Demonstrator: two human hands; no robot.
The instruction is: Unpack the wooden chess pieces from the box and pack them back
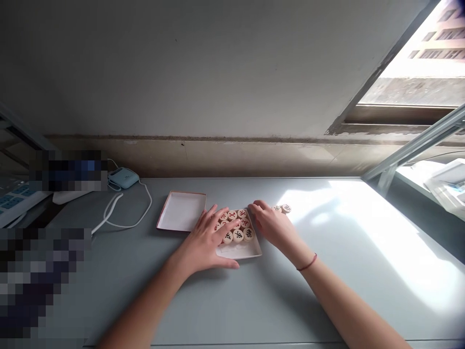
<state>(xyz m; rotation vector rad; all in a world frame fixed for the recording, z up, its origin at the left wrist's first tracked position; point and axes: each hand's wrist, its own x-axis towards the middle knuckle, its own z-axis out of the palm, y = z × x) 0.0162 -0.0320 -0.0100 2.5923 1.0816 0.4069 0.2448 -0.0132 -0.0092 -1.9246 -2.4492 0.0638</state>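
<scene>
Rows of round xiangqi pieces [238, 236] with red and black characters lie in a shallow white box [241, 250]. Over the box's left side my left hand [209, 240] is spread, fingers apart, covering some of the pieces; its thumb reaches past the near edge. At the box's upper right corner, my right hand [271, 220] has its fingers curled together, and whatever is in them is hidden. Just behind that hand, a few loose xiangqi pieces [286, 208] stand on the table, partly covered by it.
An upturned box lid [183, 211] lies left of the box on the grey table [225, 310]. Farther left are a light blue device [124, 178], a white cable [145, 213] and a power strip [22, 201]. A wall rises behind; sunlight falls on the right side.
</scene>
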